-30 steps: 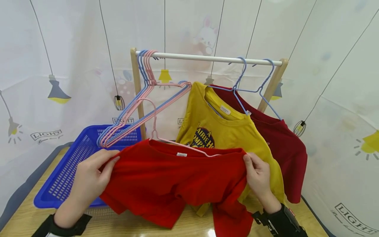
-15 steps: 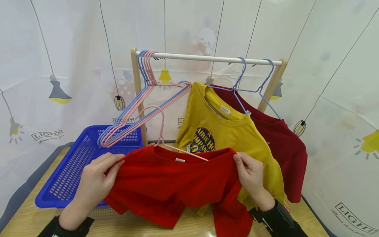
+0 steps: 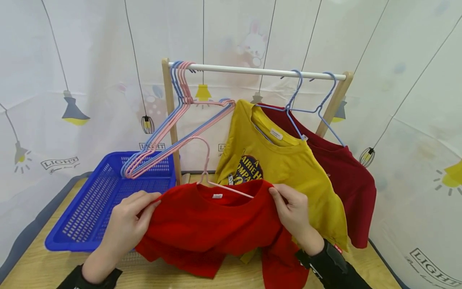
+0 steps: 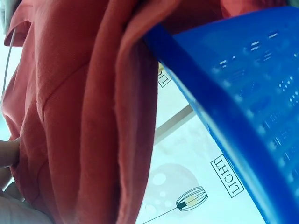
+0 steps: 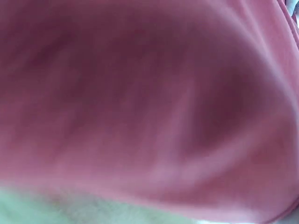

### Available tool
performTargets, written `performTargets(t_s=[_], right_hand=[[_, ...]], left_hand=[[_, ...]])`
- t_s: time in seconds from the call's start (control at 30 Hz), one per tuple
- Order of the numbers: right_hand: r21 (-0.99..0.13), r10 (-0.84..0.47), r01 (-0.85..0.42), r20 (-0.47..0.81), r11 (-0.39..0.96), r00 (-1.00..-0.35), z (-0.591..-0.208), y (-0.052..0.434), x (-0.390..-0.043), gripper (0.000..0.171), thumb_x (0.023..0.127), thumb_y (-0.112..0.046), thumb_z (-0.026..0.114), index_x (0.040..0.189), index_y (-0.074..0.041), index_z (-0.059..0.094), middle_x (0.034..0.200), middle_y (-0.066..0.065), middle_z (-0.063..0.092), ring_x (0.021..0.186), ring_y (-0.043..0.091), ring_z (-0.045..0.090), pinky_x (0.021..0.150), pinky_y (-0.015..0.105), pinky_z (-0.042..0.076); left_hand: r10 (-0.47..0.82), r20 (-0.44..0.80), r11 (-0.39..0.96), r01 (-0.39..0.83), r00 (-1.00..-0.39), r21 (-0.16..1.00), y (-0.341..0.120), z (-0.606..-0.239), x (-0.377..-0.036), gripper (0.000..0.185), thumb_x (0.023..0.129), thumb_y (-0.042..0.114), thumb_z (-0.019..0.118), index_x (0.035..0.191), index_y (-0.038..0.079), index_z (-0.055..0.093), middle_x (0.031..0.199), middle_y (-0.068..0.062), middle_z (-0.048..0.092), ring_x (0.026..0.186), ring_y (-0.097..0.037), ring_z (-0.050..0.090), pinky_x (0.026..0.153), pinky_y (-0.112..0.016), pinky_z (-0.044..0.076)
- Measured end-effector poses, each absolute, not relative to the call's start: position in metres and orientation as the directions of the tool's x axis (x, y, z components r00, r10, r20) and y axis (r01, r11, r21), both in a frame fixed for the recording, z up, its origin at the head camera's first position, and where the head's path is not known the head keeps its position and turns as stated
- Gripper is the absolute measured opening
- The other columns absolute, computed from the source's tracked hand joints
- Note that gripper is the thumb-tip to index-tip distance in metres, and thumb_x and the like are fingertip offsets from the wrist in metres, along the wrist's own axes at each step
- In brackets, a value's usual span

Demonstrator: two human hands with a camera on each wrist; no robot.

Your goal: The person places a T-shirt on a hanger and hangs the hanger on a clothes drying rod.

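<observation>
A red shirt (image 3: 213, 224) is stretched between both hands in the head view, its neckline facing up. My left hand (image 3: 128, 220) pinches its left shoulder between thumb and fingers. At the other shoulder, beside the collar, my right hand (image 3: 294, 212) pinches the fabric. A pink hanger (image 3: 207, 160) sits inside the neckline, hook standing up and bent left; its lower part is hidden in the shirt. Red cloth (image 4: 84, 112) hangs beside the fingers (image 4: 8, 154) in the left wrist view. Blurred red fabric (image 5: 149, 102) fills most of the right wrist view.
A rack with a white rail (image 3: 245, 71) stands behind. Several pink and blue hangers (image 3: 159, 140) hang at its left, a yellow shirt (image 3: 285, 168) and a dark red shirt (image 3: 355, 184) at its right. A blue basket (image 3: 68, 241) stands left on the wooden table (image 3: 25, 265).
My hands have come closer together, the right one moving left along the shirt toward the collar. The pink hanger's hook has shifted right and down, and the neckline sags more.
</observation>
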State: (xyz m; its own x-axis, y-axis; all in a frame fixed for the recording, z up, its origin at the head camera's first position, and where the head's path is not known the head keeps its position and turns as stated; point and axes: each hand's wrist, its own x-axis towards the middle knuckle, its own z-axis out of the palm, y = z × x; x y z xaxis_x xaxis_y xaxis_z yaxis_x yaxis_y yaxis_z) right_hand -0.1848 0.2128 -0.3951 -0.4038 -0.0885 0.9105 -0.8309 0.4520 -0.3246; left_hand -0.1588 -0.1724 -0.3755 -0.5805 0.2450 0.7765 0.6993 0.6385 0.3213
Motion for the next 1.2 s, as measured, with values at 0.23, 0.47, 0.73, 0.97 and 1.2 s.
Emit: performTargets(t_s=[0.23, 0.47, 0.73, 0.97, 1.2], right_hand=[[-0.339, -0.105, -0.843, 0.903, 0.419, -0.415, -0.392, 0.204, -0.184, 0.032, 0.104, -0.030, 0.060, 0.091, -0.004, 0.075, 0.081, 0.007, 0.070, 0.068, 0.013, 0.062, 0.073, 0.017, 0.053], [-0.374, -0.169, -0.828, 0.863, 0.418, -0.476, -0.387, 0.198, -0.177, 0.030, 0.104, -0.029, 0.060, 0.095, -0.005, 0.077, 0.087, 0.008, 0.074, 0.077, 0.017, 0.069, 0.080, 0.017, 0.053], [-0.325, -0.229, -0.795, 0.840, 0.513, -0.491, -0.379, 0.187, -0.168, 0.015, 0.101, -0.019, 0.068, 0.097, -0.008, 0.078, 0.086, 0.002, 0.074, 0.074, 0.014, 0.068, 0.073, 0.025, 0.056], [-0.360, -0.282, -0.690, 0.721, 0.628, -0.633, -0.378, 0.186, -0.161, 0.016, 0.091, -0.010, 0.079, 0.106, -0.011, 0.079, 0.098, -0.002, 0.076, 0.090, 0.012, 0.073, 0.083, 0.036, 0.059], [-0.363, -0.296, -0.663, 0.684, 0.654, -0.666, -0.378, 0.187, -0.158, 0.018, 0.092, -0.015, 0.079, 0.109, -0.012, 0.077, 0.103, -0.002, 0.076, 0.096, 0.014, 0.073, 0.086, 0.039, 0.058]], left_hand=[[0.246, 0.768, 0.627, 0.701, -0.592, 0.340, -0.167, -0.379, -0.158, 0.032, 0.079, -0.016, 0.079, 0.104, 0.004, 0.078, 0.090, 0.000, 0.072, 0.075, -0.014, 0.065, 0.070, -0.011, 0.049], [0.269, 0.775, 0.590, 0.734, -0.572, 0.337, -0.156, -0.384, -0.160, 0.035, 0.077, -0.017, 0.080, 0.104, 0.004, 0.079, 0.089, 0.002, 0.072, 0.076, -0.013, 0.065, 0.070, -0.019, 0.053], [0.281, 0.769, 0.569, 0.745, -0.574, 0.348, -0.142, -0.392, -0.159, 0.034, 0.077, -0.018, 0.079, 0.103, 0.004, 0.078, 0.089, 0.002, 0.071, 0.078, -0.012, 0.064, 0.068, -0.036, 0.055], [0.261, 0.772, 0.553, 0.745, -0.580, 0.373, -0.141, -0.395, -0.161, 0.031, 0.079, -0.016, 0.078, 0.101, 0.005, 0.078, 0.088, 0.002, 0.071, 0.075, -0.011, 0.063, 0.064, -0.026, 0.051], [0.245, 0.766, 0.532, 0.743, -0.594, 0.406, -0.141, -0.395, -0.161, 0.030, 0.080, -0.015, 0.078, 0.101, 0.007, 0.078, 0.087, 0.004, 0.070, 0.069, -0.006, 0.057, 0.057, -0.015, 0.043]])
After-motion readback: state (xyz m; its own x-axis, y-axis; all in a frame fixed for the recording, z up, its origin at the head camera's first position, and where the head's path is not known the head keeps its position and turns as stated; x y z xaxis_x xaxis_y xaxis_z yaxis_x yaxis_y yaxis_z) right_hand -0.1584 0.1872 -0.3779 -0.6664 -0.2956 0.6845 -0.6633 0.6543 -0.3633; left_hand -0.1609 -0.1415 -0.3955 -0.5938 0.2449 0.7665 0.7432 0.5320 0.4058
